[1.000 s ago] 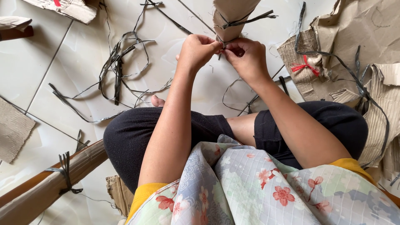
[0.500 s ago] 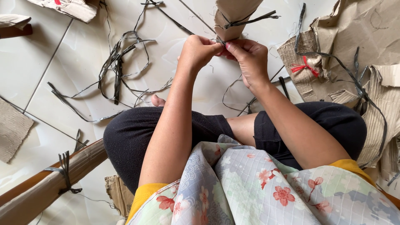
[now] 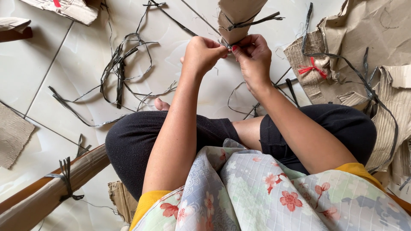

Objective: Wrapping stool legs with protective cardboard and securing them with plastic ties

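Note:
I sit cross-legged on a white tiled floor. A rolled brown cardboard bundle [image 3: 239,15] stands in front of me at the top of the view, bound with dark plastic straps [image 3: 252,21]. My left hand [image 3: 203,53] and my right hand [image 3: 254,57] meet at the bundle's lower end. Both pinch a thin dark strap [image 3: 227,44] between thumb and fingers. The fingertips of the two hands nearly touch. The bundle's top is cut off by the frame edge.
Loose dark straps [image 3: 122,72] lie tangled on the tiles to the left. Flattened cardboard sheets [image 3: 364,47] with a red tie pile up on the right. A strapped cardboard roll [image 3: 51,188] lies at the lower left. More cardboard scraps [image 3: 15,137] sit at the left edge.
The hands stay at the same spot on the bundle, working the strap with small finger movements. The right hand has shifted slightly closer to the left.

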